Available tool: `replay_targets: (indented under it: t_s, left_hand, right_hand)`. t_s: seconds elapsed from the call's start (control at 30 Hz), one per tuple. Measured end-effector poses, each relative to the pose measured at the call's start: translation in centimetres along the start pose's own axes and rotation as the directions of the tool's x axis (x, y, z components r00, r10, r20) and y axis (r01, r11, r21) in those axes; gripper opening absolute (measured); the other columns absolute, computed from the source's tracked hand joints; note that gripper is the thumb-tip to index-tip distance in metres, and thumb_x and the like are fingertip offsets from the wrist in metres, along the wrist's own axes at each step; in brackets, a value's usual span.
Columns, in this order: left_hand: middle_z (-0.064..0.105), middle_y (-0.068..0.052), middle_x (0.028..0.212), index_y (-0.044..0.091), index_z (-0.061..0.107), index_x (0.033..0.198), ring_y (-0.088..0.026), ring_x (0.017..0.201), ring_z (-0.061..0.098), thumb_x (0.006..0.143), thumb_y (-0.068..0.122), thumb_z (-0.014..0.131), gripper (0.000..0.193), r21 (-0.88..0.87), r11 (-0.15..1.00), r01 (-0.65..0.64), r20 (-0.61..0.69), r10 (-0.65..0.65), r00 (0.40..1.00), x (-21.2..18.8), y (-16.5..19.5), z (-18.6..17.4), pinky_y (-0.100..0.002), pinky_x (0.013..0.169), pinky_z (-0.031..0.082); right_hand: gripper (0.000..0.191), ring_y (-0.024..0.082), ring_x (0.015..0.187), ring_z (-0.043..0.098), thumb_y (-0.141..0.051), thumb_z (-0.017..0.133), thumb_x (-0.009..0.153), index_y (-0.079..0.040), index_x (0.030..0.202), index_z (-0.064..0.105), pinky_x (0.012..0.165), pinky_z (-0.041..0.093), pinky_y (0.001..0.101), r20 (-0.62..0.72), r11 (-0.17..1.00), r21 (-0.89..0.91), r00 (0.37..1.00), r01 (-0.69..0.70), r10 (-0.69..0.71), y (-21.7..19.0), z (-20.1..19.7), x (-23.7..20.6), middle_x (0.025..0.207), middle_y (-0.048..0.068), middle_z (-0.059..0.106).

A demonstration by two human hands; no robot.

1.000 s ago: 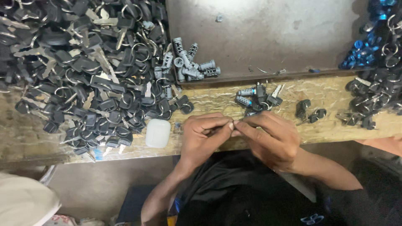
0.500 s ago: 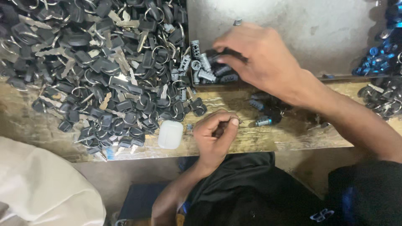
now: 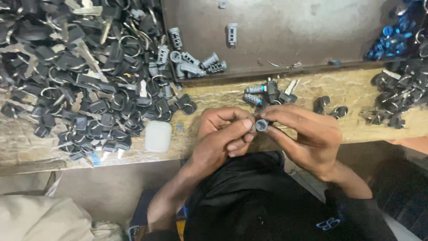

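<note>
I see both hands meeting just in front of the near edge of the wooden table. My left hand and right hand together hold 1 small grey lock cylinder, its round end facing the camera. The left grip is pressed together, thumb against the cylinder's side; the right grip pinches it from above and below with fingertips. Just beyond the hands, a small cluster of cylinders and keys lies on the table. A white rounded case sits near the left hand. A big pile of black-headed keys covers the left side, and a metal tray holds more grey cylinders.
</note>
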State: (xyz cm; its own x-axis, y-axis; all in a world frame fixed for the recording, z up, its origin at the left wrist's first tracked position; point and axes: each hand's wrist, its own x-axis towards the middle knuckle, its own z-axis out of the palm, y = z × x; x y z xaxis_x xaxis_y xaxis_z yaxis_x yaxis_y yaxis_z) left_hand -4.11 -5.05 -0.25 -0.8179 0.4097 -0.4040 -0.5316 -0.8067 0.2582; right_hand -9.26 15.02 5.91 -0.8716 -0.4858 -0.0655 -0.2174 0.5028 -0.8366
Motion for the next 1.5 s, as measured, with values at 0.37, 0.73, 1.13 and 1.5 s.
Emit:
replay_targets:
  t_s: [0.37, 0.73, 1.13, 1.5]
  left_hand:
    - [0.058, 0.009, 0.07, -0.002, 0.077, 0.094, 0.003, 0.061, 0.043, 0.097, 0.01, 0.073, 0.013, 0.739, 0.673, -0.035, -0.191, 0.259, 0.947, -0.3, -1.1, 3.0, -0.018, 0.052, 0.031]
    - [0.053, 0.008, 0.06, 0.0, 0.075, 0.089, 0.003, 0.055, 0.038, 0.094, 0.009, 0.074, 0.01, 0.919, 0.39, -0.057, -0.027, 0.207, 0.978, -0.7, 0.4, 4.8, -0.021, 0.049, 0.027]
    - [0.065, 0.001, 0.074, 0.0, 0.074, 0.098, 0.0, 0.064, 0.051, 0.098, 0.007, 0.073, 0.007, 0.951, 0.223, -0.216, 0.141, 0.31, 0.94, -0.2, 0.1, 4.4, -0.021, 0.056, 0.04]
    - [0.065, -0.019, 0.098, -0.004, 0.068, 0.109, -0.026, 0.083, 0.066, 0.09, 0.002, 0.081, 0.023, 0.844, -0.195, -0.5, 0.513, 0.568, 0.643, -0.4, -3.5, 4.5, -0.034, 0.07, 0.055]
  right_hand:
    - [0.027, 0.027, 0.104, 0.075, 0.007, 0.081, 0.087, 0.004, 0.112, 0.072, 0.089, 0.063, 0.033, -0.137, 0.99, 0.007, 0.981, 0.14, -0.138, 1.8, 0.5, -3.5, 0.111, 0.02, 0.073]
    - [0.031, 0.031, 0.097, 0.073, 0.008, 0.081, 0.086, 0.007, 0.114, 0.067, 0.082, 0.06, 0.0364, -0.139, 0.962, 0.0, 0.953, 0.273, -0.27, 2.7, -0.1, -5.0, 0.108, 0.023, 0.069]
    - [0.031, 0.031, 0.093, 0.073, 0.01, 0.081, 0.086, 0.008, 0.114, 0.067, 0.08, 0.061, 0.0369, -0.132, 0.955, 0.002, 0.947, 0.296, -0.293, 2.9, -0.3, -4.5, 0.109, 0.023, 0.068]
    - [0.03, 0.037, 0.092, 0.073, 0.007, 0.078, 0.086, 0.016, 0.111, 0.064, 0.079, 0.063, 0.0478, -0.166, 0.88, -0.081, 0.864, 0.469, -0.476, 4.5, 0.8, -5.6, 0.106, 0.028, 0.068]
